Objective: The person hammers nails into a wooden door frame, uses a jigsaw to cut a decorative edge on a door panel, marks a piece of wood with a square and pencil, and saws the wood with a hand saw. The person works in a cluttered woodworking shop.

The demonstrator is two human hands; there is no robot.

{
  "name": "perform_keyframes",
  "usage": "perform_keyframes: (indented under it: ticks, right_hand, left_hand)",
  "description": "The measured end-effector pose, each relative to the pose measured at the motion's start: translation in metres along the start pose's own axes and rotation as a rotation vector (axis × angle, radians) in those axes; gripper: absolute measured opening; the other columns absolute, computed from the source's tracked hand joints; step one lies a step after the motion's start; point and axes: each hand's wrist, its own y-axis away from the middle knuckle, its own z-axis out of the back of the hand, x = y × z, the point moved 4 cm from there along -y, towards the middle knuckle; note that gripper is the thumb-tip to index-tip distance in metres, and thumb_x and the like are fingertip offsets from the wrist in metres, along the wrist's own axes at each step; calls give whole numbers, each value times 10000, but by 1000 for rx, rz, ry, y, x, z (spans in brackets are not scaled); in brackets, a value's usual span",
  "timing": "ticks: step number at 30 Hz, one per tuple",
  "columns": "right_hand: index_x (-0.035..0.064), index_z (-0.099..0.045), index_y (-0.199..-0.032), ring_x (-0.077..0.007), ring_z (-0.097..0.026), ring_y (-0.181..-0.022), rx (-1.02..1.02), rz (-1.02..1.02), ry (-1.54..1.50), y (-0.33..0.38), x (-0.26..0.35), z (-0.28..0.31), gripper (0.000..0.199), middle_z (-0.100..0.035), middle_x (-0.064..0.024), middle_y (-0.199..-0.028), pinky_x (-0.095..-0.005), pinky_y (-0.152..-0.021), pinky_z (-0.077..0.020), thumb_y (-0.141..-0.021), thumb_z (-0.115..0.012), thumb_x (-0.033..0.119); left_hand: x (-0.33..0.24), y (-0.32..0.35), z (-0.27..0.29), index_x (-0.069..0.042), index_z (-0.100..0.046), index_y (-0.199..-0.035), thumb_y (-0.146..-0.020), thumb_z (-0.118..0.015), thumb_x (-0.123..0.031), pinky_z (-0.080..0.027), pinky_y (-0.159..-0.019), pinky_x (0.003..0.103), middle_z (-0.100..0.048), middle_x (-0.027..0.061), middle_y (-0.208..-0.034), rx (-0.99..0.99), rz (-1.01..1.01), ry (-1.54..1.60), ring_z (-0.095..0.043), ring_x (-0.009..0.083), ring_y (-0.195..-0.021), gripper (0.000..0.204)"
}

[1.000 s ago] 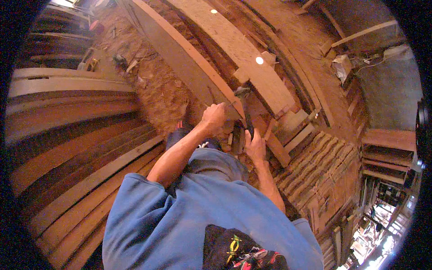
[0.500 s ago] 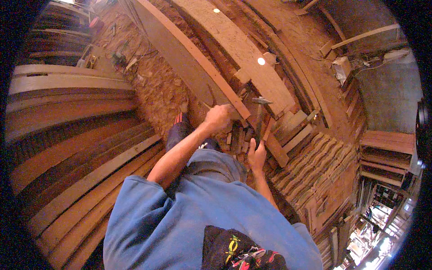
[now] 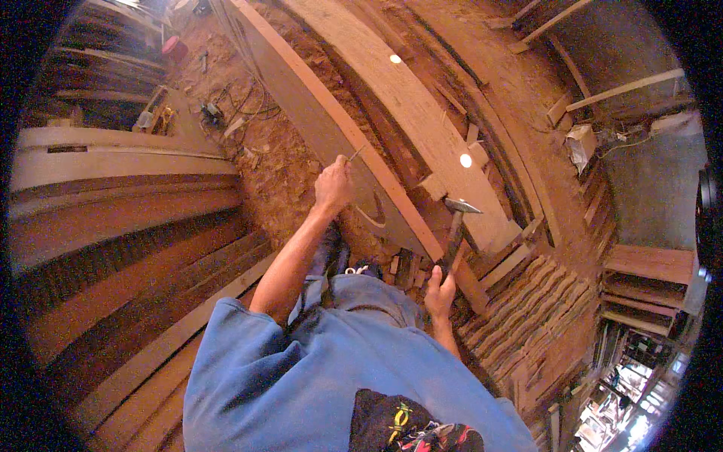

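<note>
Right hand (image 3: 438,294) is closed around a hammer (image 3: 456,226) with a dark handle and grey metal head, the head at one o'clock from the fist. Left hand (image 3: 334,184), between ten and eleven o'clock from the right, pinches a thin straight rod (image 3: 355,154), too small to identify. It points toward one o'clock, at the narrow reddish-brown edge of a long wooden plank (image 3: 399,196) running from eleven to five o'clock; whether they touch is unclear. Beside the plank, toward two o'clock, lies a wide pale-brown wooden board (image 3: 407,105).
</note>
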Motion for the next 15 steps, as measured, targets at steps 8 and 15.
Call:
perform_keyframes:
  ticks: [8,15]
  right_hand:
    - [-104,-518,-1325,-428,-660,-1046,164,170,192,-58,155,-55,707,-673,-304,-1111,-463,-935,-506,-1001,-507,524]
    - [-103,-491,-1359,-480,-607,-1107,265,85,321,-81,207,-98,690,-609,-346,-1208,-496,-970,-476,-1020,-474,498]
  left_hand:
    - [31,-42,24,-95,-564,-1042,-996,-486,-234,-520,-709,578,-700,217,-905,205,7,-128,-678,450,-864,166]
    - [30,-55,38,-88,-596,-1010,-981,-503,-215,-524,-692,587,-692,236,-817,317,-69,-70,-684,456,-804,160]
